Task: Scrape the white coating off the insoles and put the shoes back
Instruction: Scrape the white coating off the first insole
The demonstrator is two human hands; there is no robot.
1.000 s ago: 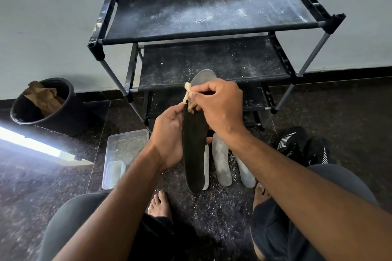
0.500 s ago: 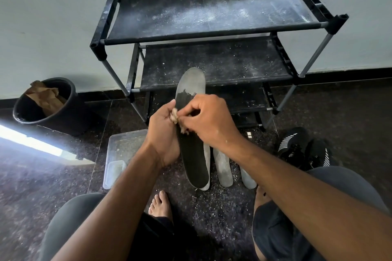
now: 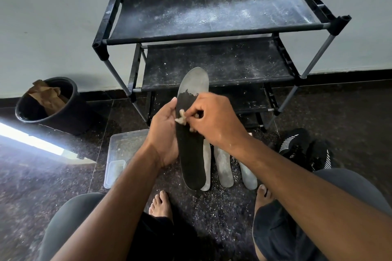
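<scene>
My left hand (image 3: 164, 140) grips a long insole (image 3: 191, 159) by its left edge and holds it upright in front of me. Most of the insole is scraped black; its toe end (image 3: 196, 79) still carries the grey-white coating. My right hand (image 3: 214, 121) pinches a pale wad of peeled coating (image 3: 180, 118) against the insole's middle. Three grey-white insoles (image 3: 222, 165) lie on the floor behind the held one. A pair of black shoes with white stripes (image 3: 301, 150) sits on the floor to the right.
A black three-tier shoe rack (image 3: 212, 34), dusted white, stands against the wall. A clear plastic box (image 3: 121, 150) lies on the floor at the left, a black bucket with brown paper (image 3: 48, 101) further left. White flakes litter the dark floor by my bare feet (image 3: 160, 203).
My right hand slid down from the insole's toe end to its middle, dragging the wad of coating along. More of the grey toe end now shows above my hands.
</scene>
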